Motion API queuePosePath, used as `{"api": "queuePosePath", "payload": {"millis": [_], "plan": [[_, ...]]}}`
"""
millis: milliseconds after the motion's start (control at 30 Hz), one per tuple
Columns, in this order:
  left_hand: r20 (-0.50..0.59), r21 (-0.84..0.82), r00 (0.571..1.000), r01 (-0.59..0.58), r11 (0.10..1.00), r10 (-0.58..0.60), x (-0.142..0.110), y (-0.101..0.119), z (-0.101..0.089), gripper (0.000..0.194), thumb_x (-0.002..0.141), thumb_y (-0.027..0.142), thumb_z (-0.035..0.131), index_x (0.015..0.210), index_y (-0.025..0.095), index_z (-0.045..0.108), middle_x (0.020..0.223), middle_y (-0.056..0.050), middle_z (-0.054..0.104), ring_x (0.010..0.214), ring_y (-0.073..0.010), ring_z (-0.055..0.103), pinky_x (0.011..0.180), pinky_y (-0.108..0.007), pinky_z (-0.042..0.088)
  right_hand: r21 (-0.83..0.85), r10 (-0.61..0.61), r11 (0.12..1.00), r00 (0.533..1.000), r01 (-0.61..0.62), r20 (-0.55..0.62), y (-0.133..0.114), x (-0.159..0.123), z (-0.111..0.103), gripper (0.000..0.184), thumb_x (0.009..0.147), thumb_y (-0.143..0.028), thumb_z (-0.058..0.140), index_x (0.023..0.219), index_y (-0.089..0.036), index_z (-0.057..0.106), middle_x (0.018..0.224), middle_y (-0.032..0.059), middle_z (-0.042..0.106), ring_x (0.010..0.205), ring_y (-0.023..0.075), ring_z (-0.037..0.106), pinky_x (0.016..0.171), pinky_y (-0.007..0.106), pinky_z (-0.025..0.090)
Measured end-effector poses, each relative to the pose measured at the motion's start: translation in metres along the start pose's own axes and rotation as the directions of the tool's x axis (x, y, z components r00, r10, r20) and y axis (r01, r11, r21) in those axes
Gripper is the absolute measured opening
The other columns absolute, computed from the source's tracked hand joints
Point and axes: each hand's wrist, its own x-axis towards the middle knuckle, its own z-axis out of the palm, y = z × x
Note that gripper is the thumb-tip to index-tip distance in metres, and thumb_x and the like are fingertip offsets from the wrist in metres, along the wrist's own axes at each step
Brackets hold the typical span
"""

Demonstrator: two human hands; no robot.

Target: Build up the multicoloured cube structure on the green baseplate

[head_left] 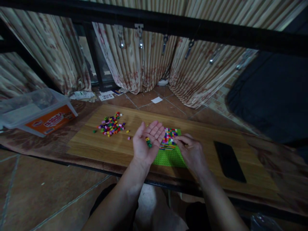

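Note:
My left hand is palm up with its fingers stretched out and slightly cupped. A few small toy bricks, green and yellow, rest in its palm. My right hand is closed in a pinch at the right side of a multicoloured brick block. Whatever lies between its fingertips is too small to make out. The block is stacked in layers on a bright green studded baseplate. My left fingers hide its left side, and my right hand covers part of the plate.
A pile of loose coloured bricks lies left on the wooden board, with strays beside it. A black phone-like slab lies to the right. A clear plastic box with an orange label stands far left. A dark bar crosses above.

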Motion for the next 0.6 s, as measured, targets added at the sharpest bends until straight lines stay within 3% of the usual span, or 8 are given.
{"api": "queuePosePath", "payload": {"millis": [100,267,333,500,600], "plan": [[0.000,0.006,1.000,-0.003,1.000,0.003,-0.001,-0.001,0.001,0.036,0.085,0.042,0.054,0.090,0.011,0.071,0.087,-0.011,0.073,0.087,-0.0184,0.068,0.096,-0.035,0.048,0.105,0.010,0.994,0.998,-0.004,-0.055,0.002,0.001,-0.003,0.014,0.084,-0.030,0.062,0.081,-0.022,0.073,0.080,0.0025,0.068,0.074,0.0168,0.064,0.070,0.030,0.049],[0.062,0.023,0.998,0.017,1.000,-0.019,0.000,-0.004,0.000,0.043,0.086,0.048,0.052,0.095,0.010,0.071,0.094,-0.012,0.072,0.091,-0.0195,0.067,0.095,-0.034,0.047,0.152,0.037,0.988,0.951,0.011,-0.307,-0.015,0.001,-0.011,0.010,0.083,-0.028,0.065,0.081,-0.022,0.072,0.077,0.0020,0.069,0.072,0.0166,0.064,0.067,0.029,0.049],[0.090,0.030,0.995,0.029,0.999,-0.031,-0.001,-0.007,0.001,0.045,0.086,0.049,0.050,0.095,0.010,0.070,0.095,-0.012,0.072,0.091,-0.0196,0.067,0.095,-0.034,0.047,0.168,0.005,0.985,0.965,0.040,-0.262,-0.028,-0.001,-0.011,0.008,0.084,-0.026,0.065,0.083,-0.023,0.072,0.079,0.0015,0.069,0.073,0.0156,0.063,0.067,0.028,0.049],[0.120,0.074,0.992,0.027,0.997,-0.036,-0.004,-0.011,0.006,0.050,0.088,0.052,0.046,0.096,0.009,0.070,0.091,-0.012,0.072,0.089,-0.0198,0.067,0.093,-0.034,0.047,0.204,-0.095,0.976,0.994,0.082,0.053,-0.059,-0.012,0.005,0.010,0.086,-0.026,0.063,0.091,-0.025,0.071,0.091,0.0022,0.069,0.086,0.0164,0.064,0.076,0.029,0.050],[0.125,0.118,0.991,0.023,0.993,-0.038,-0.006,-0.013,0.007,0.051,0.090,0.052,0.043,0.098,0.009,0.070,0.093,-0.012,0.072,0.090,-0.0200,0.067,0.093,-0.033,0.046,0.158,-0.062,0.987,0.992,0.044,0.110,-0.068,-0.014,0.014,0.009,0.083,-0.027,0.066,0.090,-0.023,0.071,0.090,0.0031,0.068,0.083,0.0171,0.064,0.076,0.031,0.050]]}}
